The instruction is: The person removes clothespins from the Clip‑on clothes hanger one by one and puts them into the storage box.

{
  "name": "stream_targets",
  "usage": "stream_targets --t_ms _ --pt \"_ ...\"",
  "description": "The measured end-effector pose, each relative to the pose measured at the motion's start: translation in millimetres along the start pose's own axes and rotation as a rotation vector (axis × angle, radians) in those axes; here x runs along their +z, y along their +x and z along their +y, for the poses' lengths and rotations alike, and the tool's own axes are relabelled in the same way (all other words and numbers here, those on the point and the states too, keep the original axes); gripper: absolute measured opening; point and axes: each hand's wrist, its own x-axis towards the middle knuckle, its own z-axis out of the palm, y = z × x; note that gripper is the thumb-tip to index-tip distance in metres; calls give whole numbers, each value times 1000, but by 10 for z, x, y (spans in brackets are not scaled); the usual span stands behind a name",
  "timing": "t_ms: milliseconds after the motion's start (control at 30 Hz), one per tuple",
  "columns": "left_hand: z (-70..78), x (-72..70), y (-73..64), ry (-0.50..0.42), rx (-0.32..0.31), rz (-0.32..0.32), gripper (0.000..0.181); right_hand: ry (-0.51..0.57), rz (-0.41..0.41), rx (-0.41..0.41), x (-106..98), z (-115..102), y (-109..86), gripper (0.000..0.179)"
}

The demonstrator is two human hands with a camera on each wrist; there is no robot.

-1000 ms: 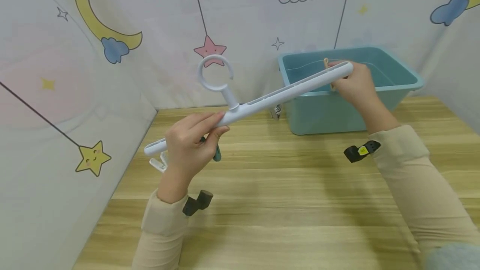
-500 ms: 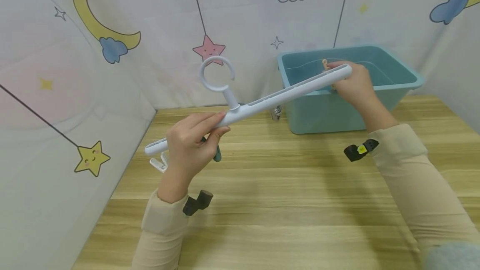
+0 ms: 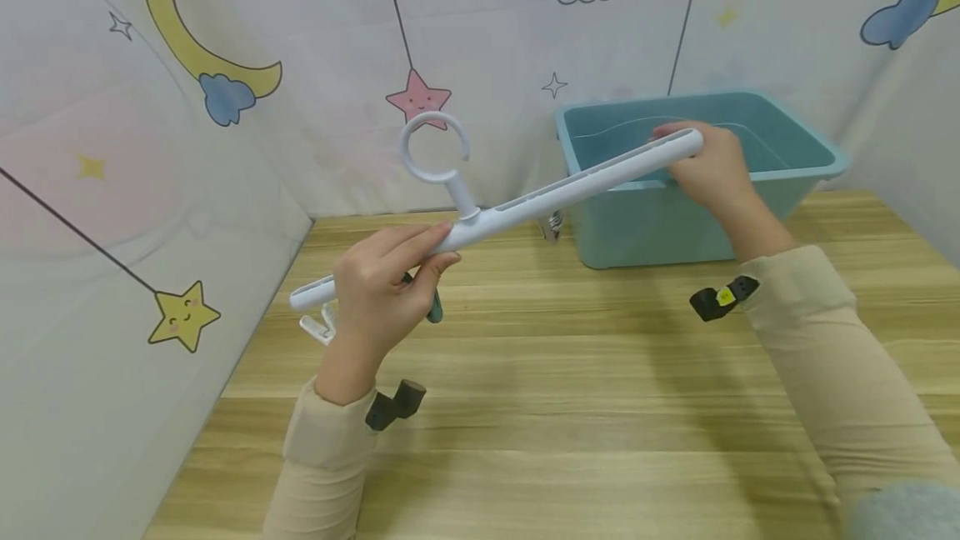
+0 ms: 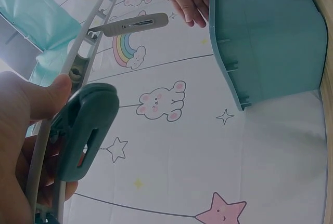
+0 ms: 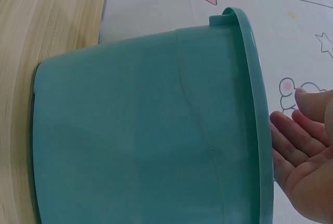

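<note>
My left hand [image 3: 378,302] grips a white clip hanger [image 3: 573,190] near its middle, fingers over the bar and thumb below. The bar slants up to the right, its round hook on top. A green clip [image 4: 89,130] hangs by the left hand, and a grey clip [image 4: 138,24] sits farther along the bar. On the left end is a white clip [image 3: 318,327], partly hidden by the hand. My right hand [image 3: 708,163] is over the rim of a teal bin [image 3: 656,227], behind the hanger's right end. In the right wrist view its fingers are relaxed and hold nothing.
The bin stands at the back right of the wooden table [image 3: 540,407]; most of its inside is hidden. A small black-and-white thing [image 3: 552,226] lies beside it. Printed cloth [image 3: 495,32] walls the back and sides.
The beige clip that my right hand pinched behind the hanger's end is gone from its fingers, which have let go. The hanger and left hand have hardly moved.
</note>
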Motion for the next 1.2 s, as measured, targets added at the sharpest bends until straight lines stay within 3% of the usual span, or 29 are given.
stream_targets --t_ms 433,600,800,1000,1200 --pt "-11 2 -8 -12 -2 11 28 9 19 -130 2 20 -167 43" --pt "-16 6 -7 -10 -6 13 27 145 -35 -192 -21 -27 -333 43" --pt "-18 7 -2 -6 0 15 28 354 -93 -357 14 -104 -547 31" --pt "-9 16 2 -20 3 7 30 607 -206 -448 93 -203 -742 29" --pt "-8 24 -4 -11 14 -10 29 654 -243 -509 204 -246 -850 36"
